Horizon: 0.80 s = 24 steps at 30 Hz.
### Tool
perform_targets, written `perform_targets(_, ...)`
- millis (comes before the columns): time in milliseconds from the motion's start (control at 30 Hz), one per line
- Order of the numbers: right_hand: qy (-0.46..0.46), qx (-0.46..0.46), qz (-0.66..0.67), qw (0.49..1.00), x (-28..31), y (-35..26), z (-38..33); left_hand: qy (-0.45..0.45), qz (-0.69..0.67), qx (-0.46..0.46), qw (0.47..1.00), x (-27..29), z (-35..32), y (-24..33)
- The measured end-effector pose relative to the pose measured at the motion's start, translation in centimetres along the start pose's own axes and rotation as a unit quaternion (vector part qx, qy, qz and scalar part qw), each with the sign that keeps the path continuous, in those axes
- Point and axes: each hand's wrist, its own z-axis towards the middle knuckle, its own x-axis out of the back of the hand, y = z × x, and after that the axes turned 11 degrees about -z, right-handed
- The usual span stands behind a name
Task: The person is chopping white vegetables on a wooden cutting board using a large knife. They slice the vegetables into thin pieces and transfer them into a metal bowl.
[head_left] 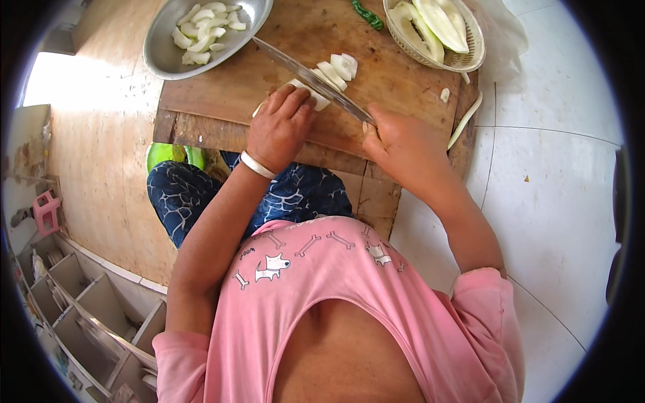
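Observation:
My right hand is closed round the handle of a kitchen knife. Its long blade slants up to the left, tip near a metal bowl. With bent fingers my left hand presses a pale peeled gourd piece onto the wooden cutting board, on the near side of the blade. Several cut slices lie just beyond the blade. In the bowl are several pale curved gourd chunks. How far the blade has cut into the held piece is hidden.
A woven plastic basket with long hollowed gourd halves stands at the far right, beside a clear plastic bag. A green pepper lies at the back. A peel strip rests along the right edge. A green basin sits below left.

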Motion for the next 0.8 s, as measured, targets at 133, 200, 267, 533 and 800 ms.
perform_targets(133, -0.011, 0.035, -0.025, 0.999, 0.8, -0.4, -0.6, -0.001, 0.004, 0.005, 1.0, -0.1, -0.5, -0.2)
perform_targets(200, -0.019, 0.024, -0.053, 0.998, 0.3, -0.5, -0.4, -0.003, -0.001, 0.0, 1.0, -0.1, -0.2, -0.2)
perform_targets(267, -0.027, 0.019, -0.059, 0.998, -0.7, -0.4, 0.2, -0.008, -0.006, 0.003, 1.0, 0.0, -0.4, 0.0)
perform_targets(533, 0.007, 0.025, -0.024, 0.999, -2.0, 0.3, 0.8, -0.027, 0.057, 0.005, 0.998, 1.0, -1.4, 0.1)
perform_targets(800, -0.007, 0.043, -0.054, 0.998, -0.6, -1.1, -0.3, -0.046, 0.056, 0.017, 0.997, 0.8, -1.5, -0.1)
